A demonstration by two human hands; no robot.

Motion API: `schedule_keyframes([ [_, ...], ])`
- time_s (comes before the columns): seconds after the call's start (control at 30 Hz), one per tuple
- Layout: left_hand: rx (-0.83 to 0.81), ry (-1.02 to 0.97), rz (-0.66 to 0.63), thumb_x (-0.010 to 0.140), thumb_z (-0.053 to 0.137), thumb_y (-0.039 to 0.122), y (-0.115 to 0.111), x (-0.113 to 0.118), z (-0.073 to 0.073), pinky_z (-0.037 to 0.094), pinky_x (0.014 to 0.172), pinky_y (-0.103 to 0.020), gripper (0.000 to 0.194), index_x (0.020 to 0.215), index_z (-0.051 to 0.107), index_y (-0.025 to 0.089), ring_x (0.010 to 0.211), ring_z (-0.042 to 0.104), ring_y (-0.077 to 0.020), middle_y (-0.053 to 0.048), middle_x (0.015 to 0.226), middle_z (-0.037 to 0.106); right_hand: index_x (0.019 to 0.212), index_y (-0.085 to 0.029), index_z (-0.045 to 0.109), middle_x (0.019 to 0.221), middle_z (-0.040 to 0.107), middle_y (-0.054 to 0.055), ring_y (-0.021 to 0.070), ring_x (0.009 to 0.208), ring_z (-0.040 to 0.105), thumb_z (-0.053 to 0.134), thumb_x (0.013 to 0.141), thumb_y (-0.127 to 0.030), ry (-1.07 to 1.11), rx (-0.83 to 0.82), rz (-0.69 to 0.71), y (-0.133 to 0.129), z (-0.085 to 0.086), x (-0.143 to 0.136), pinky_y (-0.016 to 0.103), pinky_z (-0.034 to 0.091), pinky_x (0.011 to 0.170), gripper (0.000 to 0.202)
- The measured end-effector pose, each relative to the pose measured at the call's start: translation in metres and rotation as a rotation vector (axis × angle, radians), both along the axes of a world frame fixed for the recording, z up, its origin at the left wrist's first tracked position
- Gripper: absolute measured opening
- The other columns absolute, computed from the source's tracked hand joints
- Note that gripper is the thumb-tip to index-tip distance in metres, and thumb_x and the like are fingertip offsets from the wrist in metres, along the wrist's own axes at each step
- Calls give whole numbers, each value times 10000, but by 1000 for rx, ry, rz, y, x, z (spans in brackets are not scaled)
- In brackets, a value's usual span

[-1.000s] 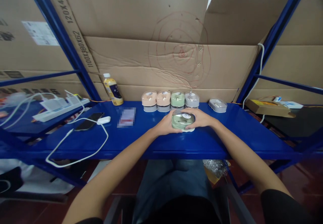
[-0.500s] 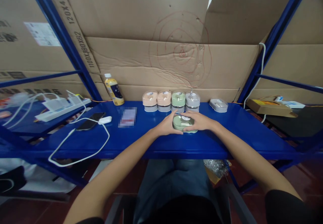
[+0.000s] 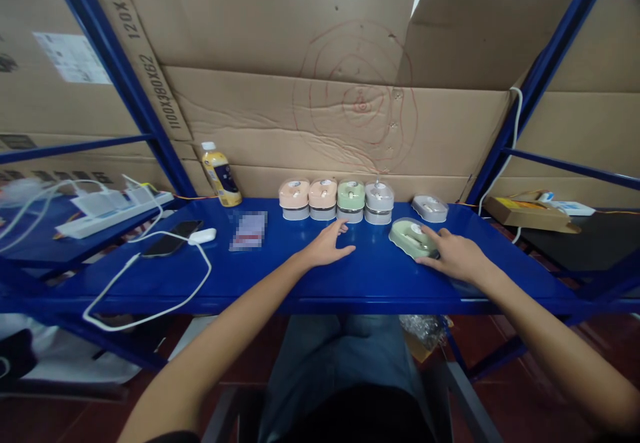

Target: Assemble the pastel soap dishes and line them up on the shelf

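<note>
My right hand grips the right side of a green case in clear packaging, thumb and fingers around its edge, on the blue shelf. My left hand is empty, with its fingers apart, in front of the row of cases. That row holds two peach cases, a green-topped case and a grey case. A flat grey case lies behind the held one, to the right.
A yellow bottle stands at the back left, near a blurred packet. A phone, white cable and power strip lie further left. An open cardboard box is at the right, beyond the blue frame.
The green case has moved right with my right hand and now sits at an angle. My left hand has let go of it and is apart from it.
</note>
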State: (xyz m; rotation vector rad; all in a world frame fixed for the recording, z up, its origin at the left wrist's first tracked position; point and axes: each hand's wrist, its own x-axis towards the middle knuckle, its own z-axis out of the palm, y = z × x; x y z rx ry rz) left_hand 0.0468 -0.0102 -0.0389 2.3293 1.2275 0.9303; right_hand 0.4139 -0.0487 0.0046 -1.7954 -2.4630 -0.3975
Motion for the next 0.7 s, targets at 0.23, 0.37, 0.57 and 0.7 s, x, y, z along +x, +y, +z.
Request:
schedule_keyframes([
  [0.23,-9,21,-10,858,721,491,1,-2,0,510,1113,-529,736,1450,419,174,1279,617,-328,-175,1377,612,1410,-128,532,1135,726,232,402,1032,725,456,962,-725,-45,66,-200,68,9,-39,448,547,817,751],
  [0.37,-8,27,-16,855,720,481,-1,-1,2,500,1125,-526,732,1443,421,163,1293,610,-331,-185,1391,598,1316,-70,587,1174,721,261,382,1118,704,522,987,-616,-20,30,-228,105,15,-50,426,532,884,641],
  [0.57,2,39,-20,851,723,463,0,0,2,495,1128,-526,724,1432,431,144,1298,608,-337,-199,1399,590,1210,-98,640,1175,716,250,356,1098,707,427,1041,-467,155,186,-213,107,29,-75,413,522,896,459],
  [0.7,10,35,-27,854,722,462,1,0,2,500,1120,-530,708,1423,438,150,1294,610,-338,-193,1388,596,1256,-78,597,1213,682,272,397,1126,680,467,969,-628,310,300,-183,105,38,-114,442,518,914,634],
])
